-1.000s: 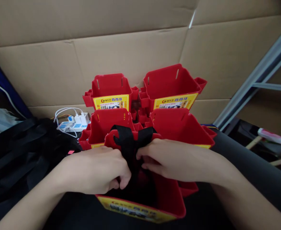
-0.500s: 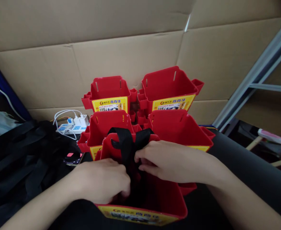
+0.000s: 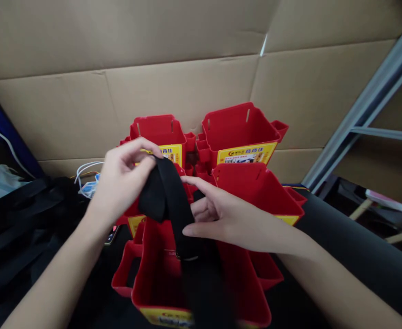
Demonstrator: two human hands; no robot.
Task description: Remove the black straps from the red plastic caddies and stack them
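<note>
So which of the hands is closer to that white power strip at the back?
Left. The left hand hovers just right of the power strip, gripping the black strap; the right hand sits farther right, over the red bin.

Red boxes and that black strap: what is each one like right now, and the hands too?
Nearest red plastic box: upright, open-topped, black strap hanging inside.
Black woven strap: lifted, folded over at the top.
Left hand: raised, fingers pinching the strap's top.
Right hand: open, flat against the strap.
Four red plastic boxes behind: upright, empty.
White power strip: plugs in.
</note>
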